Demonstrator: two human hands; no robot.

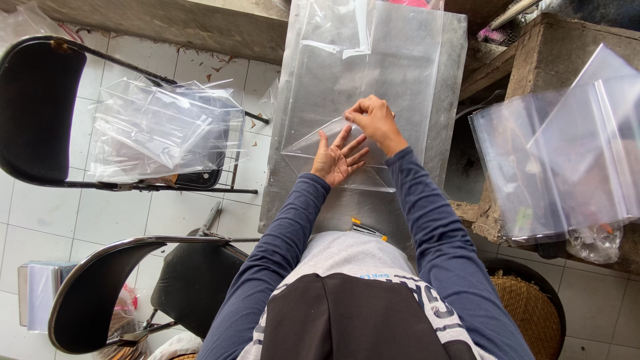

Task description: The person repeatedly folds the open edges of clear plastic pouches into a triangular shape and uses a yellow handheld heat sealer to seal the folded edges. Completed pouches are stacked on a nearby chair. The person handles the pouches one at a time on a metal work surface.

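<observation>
A large clear plastic sheet (373, 73) lies on a grey metal table (450, 120). My left hand (339, 157) presses flat, palm up and fingers spread, under a folded corner of the sheet near the table's front. My right hand (375, 120) sits just above it, fingers pinched on the fold's edge. Both arms wear dark blue sleeves.
A black chair (37, 107) at the left carries a loose pile of clear plastic bags (163, 130). A second black chair (133, 287) stands near my left elbow. Stacked clear bags (567, 160) rest on a concrete ledge at the right. A yellow-handled tool (367, 229) lies at the table's front edge.
</observation>
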